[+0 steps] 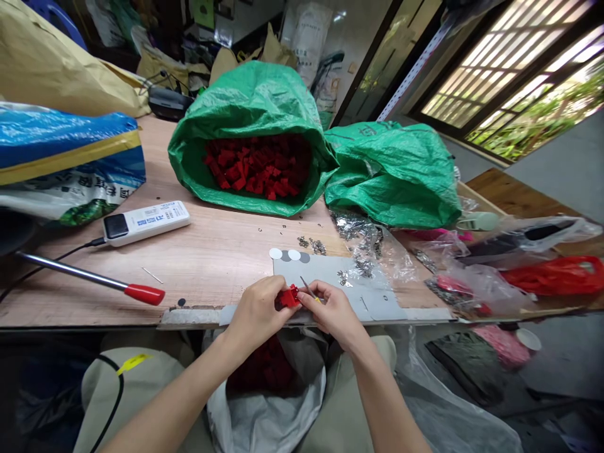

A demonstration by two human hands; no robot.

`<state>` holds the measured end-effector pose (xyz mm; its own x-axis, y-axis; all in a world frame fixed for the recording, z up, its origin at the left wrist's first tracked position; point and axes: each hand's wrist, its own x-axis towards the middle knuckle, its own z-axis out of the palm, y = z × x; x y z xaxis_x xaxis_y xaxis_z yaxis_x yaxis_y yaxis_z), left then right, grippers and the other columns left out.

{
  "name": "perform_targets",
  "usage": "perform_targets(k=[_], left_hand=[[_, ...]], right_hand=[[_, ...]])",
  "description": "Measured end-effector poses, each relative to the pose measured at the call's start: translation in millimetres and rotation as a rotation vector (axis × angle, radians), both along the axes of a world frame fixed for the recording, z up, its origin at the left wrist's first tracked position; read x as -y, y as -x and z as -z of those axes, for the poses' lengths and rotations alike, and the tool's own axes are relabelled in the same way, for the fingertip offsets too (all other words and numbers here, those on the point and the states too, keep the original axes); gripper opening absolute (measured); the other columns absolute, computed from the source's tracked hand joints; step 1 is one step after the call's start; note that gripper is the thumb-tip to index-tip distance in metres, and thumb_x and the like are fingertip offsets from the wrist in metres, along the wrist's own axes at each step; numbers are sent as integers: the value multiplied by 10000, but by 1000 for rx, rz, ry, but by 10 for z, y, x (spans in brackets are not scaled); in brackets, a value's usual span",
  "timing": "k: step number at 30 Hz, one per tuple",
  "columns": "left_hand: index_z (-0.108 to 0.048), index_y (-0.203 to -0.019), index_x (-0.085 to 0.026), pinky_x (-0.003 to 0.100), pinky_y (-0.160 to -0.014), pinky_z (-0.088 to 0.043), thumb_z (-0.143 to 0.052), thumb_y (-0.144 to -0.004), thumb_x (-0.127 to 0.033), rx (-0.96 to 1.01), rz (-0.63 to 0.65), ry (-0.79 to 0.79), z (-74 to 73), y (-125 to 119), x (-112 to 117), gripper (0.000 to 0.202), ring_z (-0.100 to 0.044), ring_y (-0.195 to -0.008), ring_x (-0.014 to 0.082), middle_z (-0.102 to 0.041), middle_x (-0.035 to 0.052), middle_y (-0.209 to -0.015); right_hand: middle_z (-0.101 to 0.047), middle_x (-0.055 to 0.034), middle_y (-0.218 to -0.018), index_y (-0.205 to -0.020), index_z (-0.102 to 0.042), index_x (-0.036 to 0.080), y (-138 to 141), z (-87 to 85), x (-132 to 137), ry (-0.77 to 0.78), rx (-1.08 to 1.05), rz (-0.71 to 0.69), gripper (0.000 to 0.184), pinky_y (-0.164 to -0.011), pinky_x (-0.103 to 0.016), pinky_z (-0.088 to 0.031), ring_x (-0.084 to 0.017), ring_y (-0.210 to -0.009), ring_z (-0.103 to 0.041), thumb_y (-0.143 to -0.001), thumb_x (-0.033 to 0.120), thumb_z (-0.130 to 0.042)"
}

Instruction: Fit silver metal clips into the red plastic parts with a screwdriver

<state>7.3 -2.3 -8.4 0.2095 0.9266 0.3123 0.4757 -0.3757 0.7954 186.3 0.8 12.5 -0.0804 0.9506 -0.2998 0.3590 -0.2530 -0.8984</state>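
Head view. Pinches a small red piece (pixel 289 297) in the closed left hand (pixel 257 308), just over the near edge of the bench (pixel 212 251). Grips a thin metal pin (pixel 307 288) in the closed right hand (pixel 335 311), tip near the piece, probably close to the body for fine control. Has an open bag (pixel 264 402) on the lap below, seemingly to catch pieces. Farther on, shows a green sack (pixel 250 94) of red pieces, a grey card (pixel 330 270), clear bags (pixel 368 245) of metal bits. Left: a white device (pixel 146 221), a red-handled rod (pixel 89 277). Cluttered room, barred windows (pixel 519 63) far right.
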Motion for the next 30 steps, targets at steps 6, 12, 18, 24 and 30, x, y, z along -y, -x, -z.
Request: perform_targets(k=[6, 12, 18, 24, 30], left_hand=[[-616, -898, -209, 271, -697, -448, -731, -797, -185, 48, 82, 54, -16, 57, -27, 155, -625, -780, 178, -681, -2, -828], [-656, -1043, -232, 304, -798, -486, -718, -813, -148, 62, 153, -35, 26, 76, -49, 252, -665, -891, 197, -731, 26, -980], [-692, -1035, -223, 307, -841, -502, -698, -811, -82, 85, 199, -27, 5, 89, -50, 265, -673, -926, 199, -745, 33, -999], [-701, -1023, -216, 297, -815, -506, -658, -822, -43, 78, 205, -12, -33, 91, -48, 269, -678, -901, 190, -751, 32, -974], [-708, -1015, -214, 301, -801, -511, -679, -835, -107, 72, 200, 14, -28, 90, -47, 211, -678, -879, 194, -747, 43, -962]], right_hand=[[-507, 45, -624, -796, -574, 181, -158, -122, 70, 132, -146, -72, 425, -340, -201, -236, -34, -382, -278, -807, 595, -670], [-597, 13, -766, -1197, -597, 190, -359, -212, 76, 172, -89, -222, 498, -363, -191, -226, -24, -378, -365, -875, 570, -607], [-660, -17, -774, -1191, -645, 160, -426, -193, -11, 217, -72, -361, 466, -387, -194, -266, -37, -383, -448, -907, 525, -586], [-670, -24, -776, -1172, -673, 151, -428, -191, -53, 235, -109, -384, 452, -397, -193, -301, -37, -387, -444, -915, 513, -589], [-666, -16, -747, -1175, -675, 158, -441, -156, -68, 263, -124, -371, 444, -373, -184, -278, -39, -375, -445, -910, 505, -597]])
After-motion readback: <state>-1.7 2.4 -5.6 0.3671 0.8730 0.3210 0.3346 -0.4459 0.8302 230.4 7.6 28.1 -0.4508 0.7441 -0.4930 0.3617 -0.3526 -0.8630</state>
